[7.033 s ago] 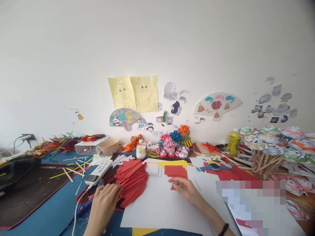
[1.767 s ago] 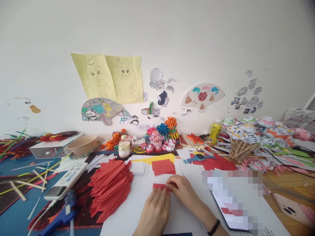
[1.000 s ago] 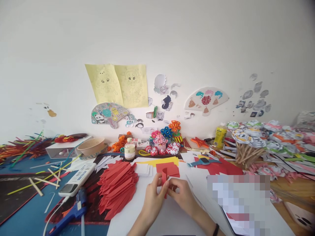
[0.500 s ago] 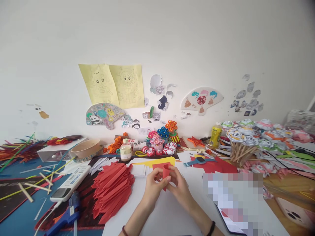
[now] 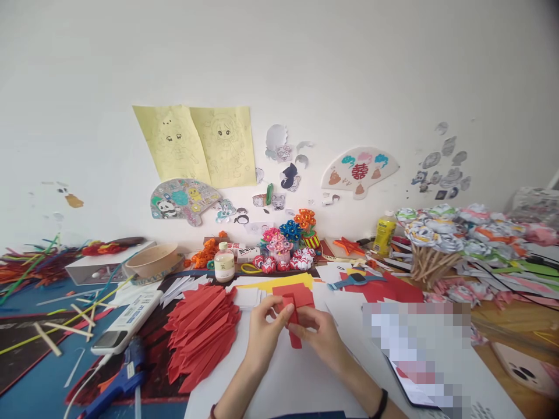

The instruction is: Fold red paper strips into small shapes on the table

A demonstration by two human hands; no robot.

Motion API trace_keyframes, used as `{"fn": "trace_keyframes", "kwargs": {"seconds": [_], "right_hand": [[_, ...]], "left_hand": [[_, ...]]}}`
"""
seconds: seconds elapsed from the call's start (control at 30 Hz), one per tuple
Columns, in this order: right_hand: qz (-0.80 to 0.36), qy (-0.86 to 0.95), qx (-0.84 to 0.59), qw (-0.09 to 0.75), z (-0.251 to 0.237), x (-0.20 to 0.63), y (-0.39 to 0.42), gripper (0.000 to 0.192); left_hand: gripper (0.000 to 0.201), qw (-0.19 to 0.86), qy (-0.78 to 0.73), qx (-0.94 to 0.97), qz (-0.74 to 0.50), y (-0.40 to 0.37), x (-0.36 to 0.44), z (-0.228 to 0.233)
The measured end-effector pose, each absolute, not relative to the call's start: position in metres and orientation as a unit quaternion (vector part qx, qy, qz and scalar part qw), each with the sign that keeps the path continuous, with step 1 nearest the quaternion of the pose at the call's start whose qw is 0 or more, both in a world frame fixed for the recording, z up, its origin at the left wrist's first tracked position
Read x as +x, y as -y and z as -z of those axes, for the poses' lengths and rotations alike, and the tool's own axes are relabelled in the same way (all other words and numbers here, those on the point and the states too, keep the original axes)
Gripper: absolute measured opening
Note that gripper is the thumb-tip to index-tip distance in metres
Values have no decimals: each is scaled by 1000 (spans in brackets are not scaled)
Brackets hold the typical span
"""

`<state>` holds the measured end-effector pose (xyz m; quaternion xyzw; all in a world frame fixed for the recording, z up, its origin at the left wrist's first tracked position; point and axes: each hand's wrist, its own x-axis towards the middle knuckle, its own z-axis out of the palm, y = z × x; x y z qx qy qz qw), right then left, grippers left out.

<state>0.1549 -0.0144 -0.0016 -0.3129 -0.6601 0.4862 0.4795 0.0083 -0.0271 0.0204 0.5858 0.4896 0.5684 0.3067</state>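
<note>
Red paper, a narrow folded strip (image 5: 294, 323), is pinched between our two hands above the white sheet (image 5: 301, 381); half a second ago it curled up between the fingers, and now it hangs straighter, its lower end pointing to six o'clock. Our left hand (image 5: 264, 331) grips its upper part with thumb and fingertips closed on it, and our right hand (image 5: 321, 334) holds it from the three o'clock side, fingers likewise closed on the paper.

At nine o'clock of the hands lies the blue glue gun (image 5: 114, 384), then the white remote-like device (image 5: 126, 321), then the heap of folded red pieces (image 5: 201, 330), just beside our left hand. At twelve o'clock a flat red square (image 5: 293, 293) lies partly behind the strip. At three o'clock sits a blurred patch (image 5: 417, 343), with paper flowers on sticks (image 5: 430, 247) beyond.
</note>
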Motion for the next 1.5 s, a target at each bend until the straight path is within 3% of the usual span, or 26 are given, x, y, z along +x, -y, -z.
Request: {"fn": "trace_keyframes", "kwargs": {"seconds": [0.67, 1.5], "right_hand": [[-521, 659, -296, 454, 0, 154, 16, 31], [-503, 636, -325, 488, 9, 155, 12, 30]], "left_hand": [[29, 397, -466, 526, -590, 31, 14, -17], [29, 369, -484, 543, -579, 31, 10, -15]]}}
